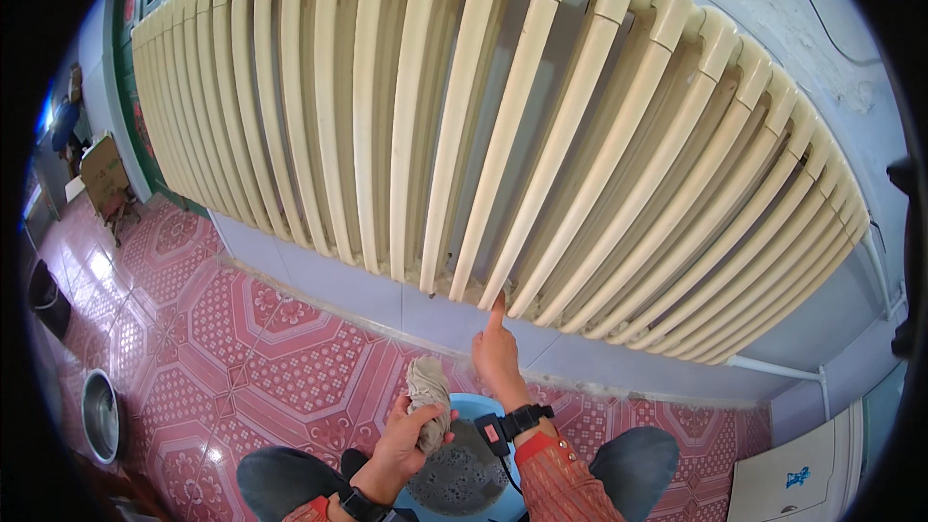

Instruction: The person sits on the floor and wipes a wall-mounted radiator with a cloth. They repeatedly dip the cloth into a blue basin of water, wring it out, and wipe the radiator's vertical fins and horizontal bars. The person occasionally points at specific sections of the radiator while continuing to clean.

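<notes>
My left hand point(397, 439) is closed round a bunched greyish-beige rag point(428, 391), held above the left rim of a light blue basin point(471, 402). Dark grey water with foam on it point(454, 478) fills the basin between my knees. My right hand point(496, 353) reaches forward with its index finger stretched out and holds nothing that I can see. That fingertip is at the bottom end of one tube of a long cream radiator point(522, 87); whether it presses or only rests there, I cannot tell. The remaining fingers of that hand look curled.
The radiator spans the pale wall, with a white pipe point(773, 365) at its lower right. A metal bowl point(101, 416) and a dark bucket point(48, 298) stand on the pink patterned floor point(309, 367) at left. A white cabinet point(788, 474) is at lower right.
</notes>
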Tool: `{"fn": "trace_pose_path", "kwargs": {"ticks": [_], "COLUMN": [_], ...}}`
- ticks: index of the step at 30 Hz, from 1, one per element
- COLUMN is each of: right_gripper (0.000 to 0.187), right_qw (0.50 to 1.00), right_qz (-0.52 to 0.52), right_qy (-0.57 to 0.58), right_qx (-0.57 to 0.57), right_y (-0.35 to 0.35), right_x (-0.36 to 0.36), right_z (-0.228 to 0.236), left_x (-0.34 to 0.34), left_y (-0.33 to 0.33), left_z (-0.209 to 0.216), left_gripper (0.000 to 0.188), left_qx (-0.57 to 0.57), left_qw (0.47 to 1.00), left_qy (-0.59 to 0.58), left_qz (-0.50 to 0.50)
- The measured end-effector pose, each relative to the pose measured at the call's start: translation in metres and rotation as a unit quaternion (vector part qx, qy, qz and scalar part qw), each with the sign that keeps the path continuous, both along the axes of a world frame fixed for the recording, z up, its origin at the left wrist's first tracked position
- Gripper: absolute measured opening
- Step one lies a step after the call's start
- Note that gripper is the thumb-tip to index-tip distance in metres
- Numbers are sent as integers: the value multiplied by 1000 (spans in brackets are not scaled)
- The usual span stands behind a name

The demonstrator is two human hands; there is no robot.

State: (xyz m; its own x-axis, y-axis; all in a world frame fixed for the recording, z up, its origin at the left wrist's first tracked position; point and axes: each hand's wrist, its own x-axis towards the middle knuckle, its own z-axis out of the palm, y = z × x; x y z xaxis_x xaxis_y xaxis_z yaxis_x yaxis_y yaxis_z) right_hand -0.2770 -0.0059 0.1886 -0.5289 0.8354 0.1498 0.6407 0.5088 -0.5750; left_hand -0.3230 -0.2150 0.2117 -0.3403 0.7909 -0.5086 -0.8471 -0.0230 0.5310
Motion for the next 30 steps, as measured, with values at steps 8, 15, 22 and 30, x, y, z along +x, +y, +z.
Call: {"fn": "trace_pose_path", "kwargs": {"ticks": [8,15,22,30], "right_gripper": [89,87,84,64], "right_qw": [996,995,990,926], "right_qz": [-38,-67,-54,-19], "right_qy": [46,27,91,297], "right_qx": [-59,-62,-90,-232], "right_y": [10,6,20,-16], "right_x": [-13,-14,-23,31], "right_z": [-1,-2,-12,-43], "left_x": [-1,1,-1,1], "left_y": [1,3,2,3], "left_z": [-3,-2,0,1], "left_gripper": [43,43,44,43], "left_qx": [4,7,14,9], "left_qw": [1000,1000,1000,1000], "left_qy": [-2,-8,5,-6], "left_qz": [4,-2,-1,-5]}}
